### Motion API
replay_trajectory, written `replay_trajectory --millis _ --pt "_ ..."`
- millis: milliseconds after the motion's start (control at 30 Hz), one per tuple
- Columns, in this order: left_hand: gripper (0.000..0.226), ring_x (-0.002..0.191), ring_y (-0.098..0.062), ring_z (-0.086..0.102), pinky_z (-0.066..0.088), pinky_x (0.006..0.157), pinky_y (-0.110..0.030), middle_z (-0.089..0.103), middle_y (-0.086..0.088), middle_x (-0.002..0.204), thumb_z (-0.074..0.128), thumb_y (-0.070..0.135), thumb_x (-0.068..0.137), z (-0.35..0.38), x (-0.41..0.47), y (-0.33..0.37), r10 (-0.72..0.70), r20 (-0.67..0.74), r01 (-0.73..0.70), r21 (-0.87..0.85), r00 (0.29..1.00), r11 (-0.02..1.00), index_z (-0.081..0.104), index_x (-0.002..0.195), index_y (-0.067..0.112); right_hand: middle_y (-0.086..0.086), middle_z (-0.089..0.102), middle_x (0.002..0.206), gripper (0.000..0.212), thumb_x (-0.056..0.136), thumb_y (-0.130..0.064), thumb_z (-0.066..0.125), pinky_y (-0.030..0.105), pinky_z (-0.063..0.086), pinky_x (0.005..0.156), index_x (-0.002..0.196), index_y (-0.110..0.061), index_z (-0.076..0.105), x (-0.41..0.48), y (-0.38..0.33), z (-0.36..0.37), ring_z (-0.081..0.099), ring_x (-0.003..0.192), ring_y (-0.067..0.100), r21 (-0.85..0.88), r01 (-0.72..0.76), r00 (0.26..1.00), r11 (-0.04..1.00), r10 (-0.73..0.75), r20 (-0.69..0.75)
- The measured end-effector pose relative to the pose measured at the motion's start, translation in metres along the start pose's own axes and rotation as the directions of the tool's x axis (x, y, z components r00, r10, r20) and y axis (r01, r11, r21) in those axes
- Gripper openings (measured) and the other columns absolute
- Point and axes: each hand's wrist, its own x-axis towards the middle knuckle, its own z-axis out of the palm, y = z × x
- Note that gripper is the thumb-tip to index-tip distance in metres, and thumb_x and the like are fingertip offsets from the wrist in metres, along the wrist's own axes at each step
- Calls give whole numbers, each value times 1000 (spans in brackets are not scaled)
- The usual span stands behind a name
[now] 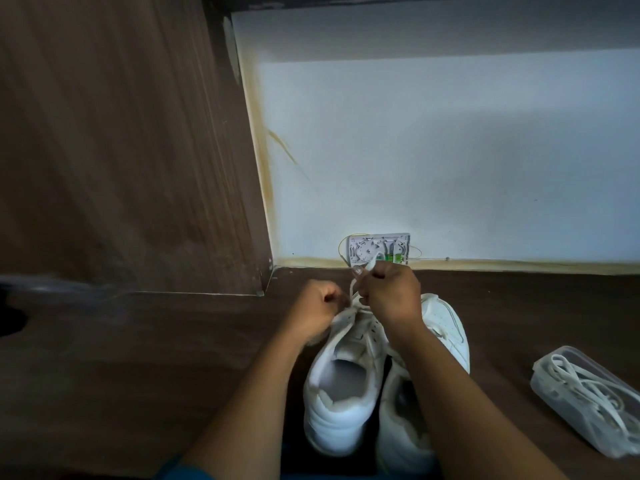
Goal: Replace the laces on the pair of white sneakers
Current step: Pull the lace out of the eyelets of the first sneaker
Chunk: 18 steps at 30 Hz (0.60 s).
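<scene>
Two white sneakers stand side by side on the dark wooden floor, toes pointing away from me. Over the front of the left sneaker (341,389), my left hand (317,311) is curled and pinches part of its white lace (353,294). My right hand (389,296) grips the same lace and holds its end up above the shoe. The right sneaker (446,327) lies partly under my right forearm. A clear plastic box (588,396) at the right holds a coil of white laces.
A brown wooden cabinet side (121,150) rises at the left. A white wall (450,150) stands straight ahead, with a small open wall box (381,251) and thin wires at its foot. Dark wooden floor (138,375) spreads to the left of the shoes.
</scene>
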Motion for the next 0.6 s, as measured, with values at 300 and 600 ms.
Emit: replay_trajectory --millis 300,600 --pt "21 46 2 45 35 47 -15 56 -5 61 58 -11 81 5 7 -3 -23 24 24 -3 999 1000 64 72 8 6 58 50 31 82 -14 66 40 47 63 52 -11 60 2 4 -1 51 55 19 51 -28 998 998 24 63" --pt "21 39 -3 45 37 41 -15 53 -3 57 54 -4 90 -2 10 39 -6 -245 -87 -368 969 926 56 72 6 3 56 59 18 72 -10 69 27 38 59 55 -13 62 -4 0 -12 50 59 15 -345 70 916 936 77 394"
